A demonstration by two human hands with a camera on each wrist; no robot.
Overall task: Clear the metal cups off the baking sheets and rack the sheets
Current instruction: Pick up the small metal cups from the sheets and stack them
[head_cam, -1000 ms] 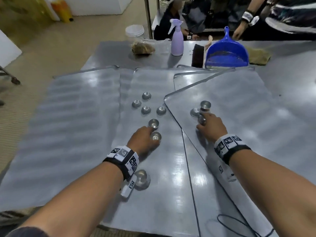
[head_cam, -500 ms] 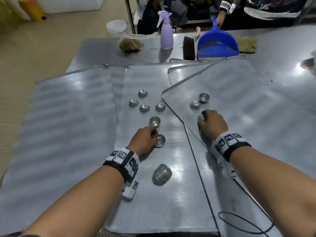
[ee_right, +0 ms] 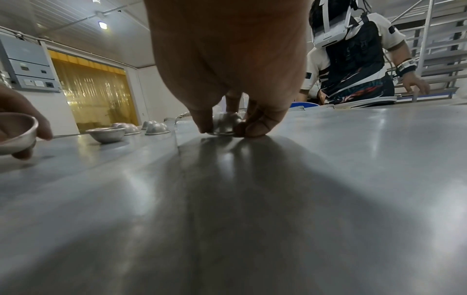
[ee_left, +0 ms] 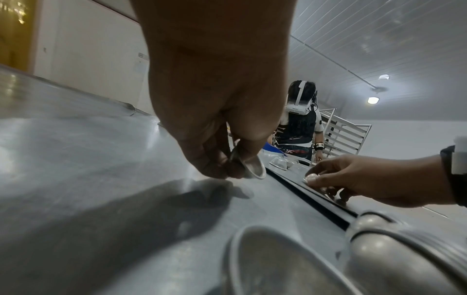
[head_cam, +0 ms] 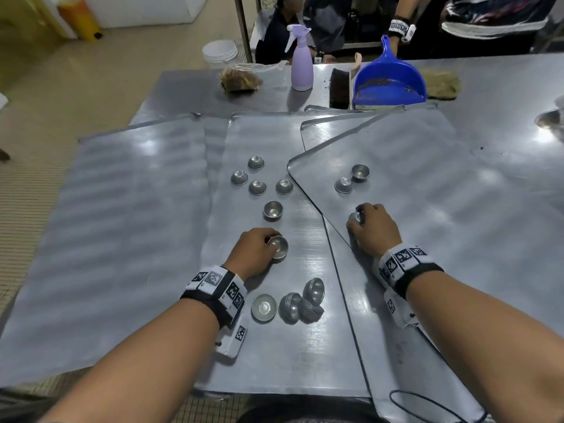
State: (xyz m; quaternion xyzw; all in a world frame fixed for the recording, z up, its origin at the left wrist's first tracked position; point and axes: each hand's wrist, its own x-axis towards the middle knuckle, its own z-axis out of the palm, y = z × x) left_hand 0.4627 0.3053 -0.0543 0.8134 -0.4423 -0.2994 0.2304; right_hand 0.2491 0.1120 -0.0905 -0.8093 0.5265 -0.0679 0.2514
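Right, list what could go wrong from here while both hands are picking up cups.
1. The left hand pinches its cup only by the rim, tilted; it may slip and drop onto the sheet.
2. The loose cups near the left wrist lie on their sides and could roll if bumped.
3. The right sheet overlaps its neighbour at an angle; pressing while gripping the upturned cup might shift it.

The baking sheets (head_cam: pixel 412 190) are dull grey metal with a brushed, faintly glossy sheen. The small cups (head_cam: pixel 272 209) are smooth, shiny metal. The dustpan (head_cam: pixel 389 79) is glossy blue plastic, the spray bottle (head_cam: pixel 301 71) matt lilac plastic.
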